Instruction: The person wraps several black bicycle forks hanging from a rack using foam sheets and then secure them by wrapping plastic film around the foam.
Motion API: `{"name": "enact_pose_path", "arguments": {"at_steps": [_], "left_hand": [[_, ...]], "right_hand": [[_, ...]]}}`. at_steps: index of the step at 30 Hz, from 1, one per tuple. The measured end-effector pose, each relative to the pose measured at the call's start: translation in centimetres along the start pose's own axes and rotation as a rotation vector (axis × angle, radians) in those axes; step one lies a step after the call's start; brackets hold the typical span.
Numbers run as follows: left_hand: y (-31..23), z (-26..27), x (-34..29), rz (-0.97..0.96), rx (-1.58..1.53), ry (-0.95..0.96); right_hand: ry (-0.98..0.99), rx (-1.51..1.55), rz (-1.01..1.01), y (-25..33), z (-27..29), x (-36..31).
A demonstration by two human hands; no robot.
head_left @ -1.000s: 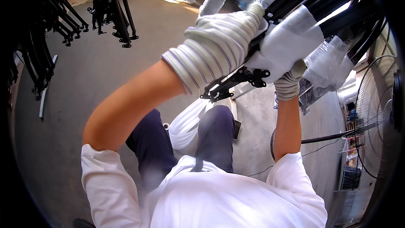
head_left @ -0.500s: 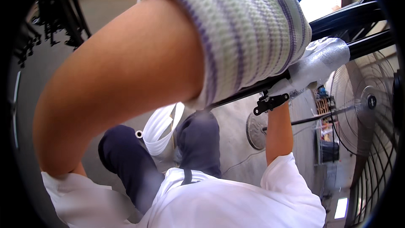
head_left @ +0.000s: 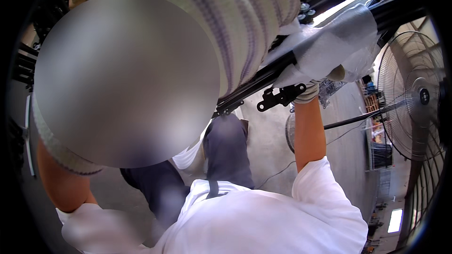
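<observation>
- Black bars (head_left: 275, 71) slant up to the right, high in front of us and above our knees.
- At the far left, we see dark metal parts (head_left: 23, 68) and a thin white strip (head_left: 30, 136).
- Our left hand (head_left: 249, 23), in a big striped glove, looks very close. Part of it is blurred. We cannot tell what its fingers do.
- Lower down, we see our dark pants (head_left: 228, 148) and white shirt (head_left: 263, 216).
- A small black bracket (head_left: 282, 98) with holes is below the bars.
- Shiny, pale wrap (head_left: 334, 42) goes around the bars.
- Our right hand (head_left: 310, 91) is under the wrap. One fingertip shows against it; we cannot tell how the other fingers are.
- At the right, we see a big round fan (head_left: 423, 96).
</observation>
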State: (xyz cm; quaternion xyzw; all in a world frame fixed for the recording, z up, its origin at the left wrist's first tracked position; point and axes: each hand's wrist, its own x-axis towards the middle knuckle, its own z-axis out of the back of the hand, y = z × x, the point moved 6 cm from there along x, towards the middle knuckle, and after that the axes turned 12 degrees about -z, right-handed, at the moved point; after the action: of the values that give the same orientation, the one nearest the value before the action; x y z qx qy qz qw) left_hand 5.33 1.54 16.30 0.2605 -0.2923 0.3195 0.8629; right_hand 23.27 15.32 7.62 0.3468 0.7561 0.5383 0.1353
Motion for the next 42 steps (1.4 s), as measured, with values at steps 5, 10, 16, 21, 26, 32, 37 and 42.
{"name": "enact_pose_path", "arguments": {"at_steps": [5,10,16,21,26,32,37,42], "left_hand": [[-1.3,3.0,-1.3,0.101,0.05,-0.162],[-3.0,0.6,-3.2,0.572,-0.321,-0.366],[-7.0,0.5,-2.9,0.606,-0.102,-0.374],[-8.5,-1.0,-1.8,0.575,0.018,-0.235],[-7.9,-1.5,-3.1,0.567,-0.445,-0.581],[-5.8,-1.1,-3.2,0.803,-0.291,-0.576],[-5.2,-4.0,-6.3,0.874,-0.72,-1.085],[-6.6,-1.8,-4.4,0.589,-0.721,-0.866]], "right_hand": [[0.14,0.026,-0.002,0.3,-2.2,0.4],[0.105,0.018,-0.068,-0.7,-2.3,0.1],[0.381,0.144,-0.104,-1.1,-3.0,1.3],[0.194,0.008,-0.141,-0.6,-3.8,0.9],[0.31,0.064,-0.115,-0.4,-4.4,1.1],[0.62,0.145,-0.127,-1.1,-4.4,2.0],[0.471,0.383,-0.16,-2.0,-5.2,2.3],[0.12,-1.137,0.237,-4.5,-2.0,4.3]]}}
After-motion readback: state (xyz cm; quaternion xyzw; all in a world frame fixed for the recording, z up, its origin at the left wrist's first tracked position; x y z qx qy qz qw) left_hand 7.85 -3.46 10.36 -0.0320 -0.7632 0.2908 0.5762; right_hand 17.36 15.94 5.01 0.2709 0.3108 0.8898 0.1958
